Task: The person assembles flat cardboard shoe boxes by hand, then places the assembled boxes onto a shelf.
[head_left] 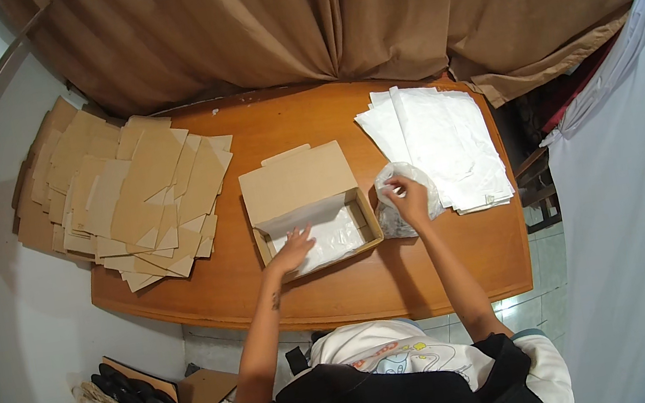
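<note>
An open cardboard box [299,184] sits mid-table, toward the near edge of the table [284,121], its lid raised at the back. The left hand [294,250] is inside, grip wide, fingers spread over the white lining [337,231]. Just right of the box, the right hand [410,198] is at the mouth of a pale plastic bag [396,225], grip narrow; whether it pinches anything I cannot tell. White packets [452,139] lie along the right edge; flattened cardboard [127,190] covers the far left corner.
</note>
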`<state>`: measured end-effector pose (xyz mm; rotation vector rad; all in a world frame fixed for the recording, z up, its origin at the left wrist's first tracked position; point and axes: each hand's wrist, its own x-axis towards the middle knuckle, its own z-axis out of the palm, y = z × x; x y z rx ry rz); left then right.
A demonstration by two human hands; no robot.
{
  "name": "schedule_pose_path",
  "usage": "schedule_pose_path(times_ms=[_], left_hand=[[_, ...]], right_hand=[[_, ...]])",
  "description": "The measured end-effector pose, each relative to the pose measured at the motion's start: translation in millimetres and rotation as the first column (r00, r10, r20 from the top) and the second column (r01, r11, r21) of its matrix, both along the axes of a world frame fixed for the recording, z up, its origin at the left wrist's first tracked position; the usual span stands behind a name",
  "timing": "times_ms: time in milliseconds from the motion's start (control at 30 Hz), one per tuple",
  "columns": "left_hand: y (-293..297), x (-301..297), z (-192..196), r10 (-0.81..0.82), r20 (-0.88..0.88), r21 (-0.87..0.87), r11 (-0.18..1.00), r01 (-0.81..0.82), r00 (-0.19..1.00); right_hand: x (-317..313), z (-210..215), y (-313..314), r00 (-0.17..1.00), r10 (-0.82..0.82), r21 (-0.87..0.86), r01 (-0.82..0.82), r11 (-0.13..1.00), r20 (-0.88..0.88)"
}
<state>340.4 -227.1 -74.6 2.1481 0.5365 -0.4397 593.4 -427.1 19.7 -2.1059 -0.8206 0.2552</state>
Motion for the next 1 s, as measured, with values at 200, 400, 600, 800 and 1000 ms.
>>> schedule_pose_path(times_ms=[200, 400, 600, 800, 1000], left_hand=[[31.9, -64.5, 77.3, 0.687, 0.349, -0.642, 0.67, -0.371, 0.637], [92.4, -62.1, 33.8, 0.918, 0.161, -0.63, 0.377, -0.679, 0.361], [96.0, -0.3, 66.2, 0.927, 0.148, -0.7, 0.344, -0.625, 0.345], [20.8, -40.7, 117.0, 0.77, 0.576, -0.555, 0.616, -0.56, 0.276], [-53.4, -68.1, 78.2, 0.6, 0.736, -0.302, 0.705, -0.641, 0.314]], right_hand=[[-4.5, -28.2, 38.9, 0.972, 0.106, 0.218, -0.059, 0.974, -0.208], [24.7, -50.0, 120.9, 0.772, 0.159, 0.236, -0.012, 0.972, -0.615], [53.1, -42.4, 137.7, 0.911, 0.233, 0.379, -0.094, 0.92, -0.339], [-18.0, 23.0, 62.1, 0.874, 0.461, 0.421, -0.365, 0.831, -0.152], [-70.7, -9.0, -0.4, 0.919, 0.372, 0.31, -0.394, 0.865, 0.13]])
